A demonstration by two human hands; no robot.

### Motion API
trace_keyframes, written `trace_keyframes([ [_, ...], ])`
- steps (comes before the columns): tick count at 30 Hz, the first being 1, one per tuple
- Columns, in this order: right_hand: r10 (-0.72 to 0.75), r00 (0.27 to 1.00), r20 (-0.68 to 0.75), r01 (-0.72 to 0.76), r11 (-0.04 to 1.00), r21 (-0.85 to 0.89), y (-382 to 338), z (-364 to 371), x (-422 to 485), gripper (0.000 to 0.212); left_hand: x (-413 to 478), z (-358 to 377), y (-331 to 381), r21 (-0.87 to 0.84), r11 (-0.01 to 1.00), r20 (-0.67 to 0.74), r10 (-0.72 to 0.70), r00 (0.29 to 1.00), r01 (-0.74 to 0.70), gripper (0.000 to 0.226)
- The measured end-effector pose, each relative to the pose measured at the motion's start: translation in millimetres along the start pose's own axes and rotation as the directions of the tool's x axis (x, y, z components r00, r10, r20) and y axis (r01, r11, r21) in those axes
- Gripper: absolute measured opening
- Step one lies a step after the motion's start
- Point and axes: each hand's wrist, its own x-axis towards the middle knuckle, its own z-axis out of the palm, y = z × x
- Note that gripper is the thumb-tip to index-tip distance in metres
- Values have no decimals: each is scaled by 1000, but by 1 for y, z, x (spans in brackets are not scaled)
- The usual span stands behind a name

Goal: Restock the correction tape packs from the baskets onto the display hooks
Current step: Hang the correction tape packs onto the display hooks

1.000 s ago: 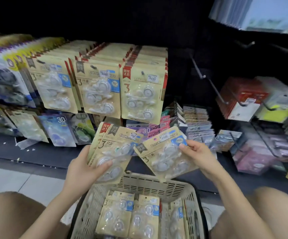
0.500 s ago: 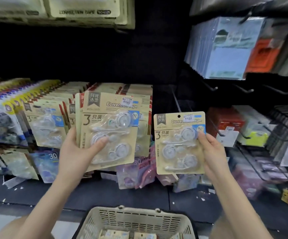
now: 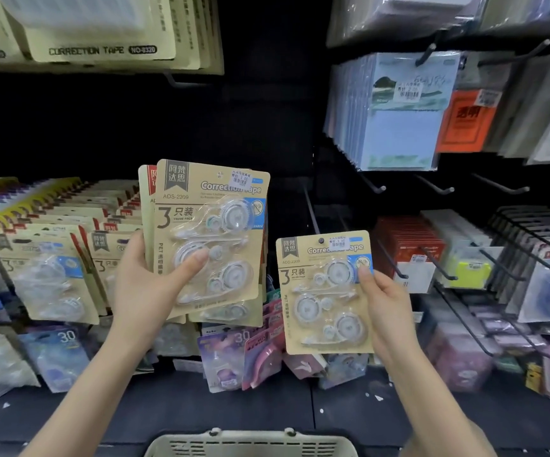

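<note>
While hung packs (image 3: 52,268) already crowd the hooks beside your left hand (image 3: 141,291), it grips a small stack of correction tape packs (image 3: 211,225); your right hand (image 3: 389,308) pinches a single pack (image 3: 323,291), its top near the bare hook (image 3: 311,207), apparently unhung.

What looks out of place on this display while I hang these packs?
White scraps litter the dark base shelf, and the pink pack and purple pack in the bottom row lean crookedly rather than hanging straight. The stack in the left hand and the single pack in the right hand look undamaged.
</note>
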Motion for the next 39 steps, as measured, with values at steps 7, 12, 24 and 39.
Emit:
trace_keyframes([
  [7,56,998,-9,-57,993,-102,5,13,19,27,6,10,-1,-96,995,22,-19,1000,21,54],
  [12,-279,951,-133,144,781,-608,4,14,4,32,4,11,-4,-170,984,58,-46,997,55,50],
  [24,-110,946,304,191,949,-251,-38,78,-37,44,-16,16,-17,-214,959,247,-129,960,183,60],
  [39,-61,969,241,67,998,-16,-18,63,-42,40,-27,5,-33,-194,965,206,-137,969,178,36],
])
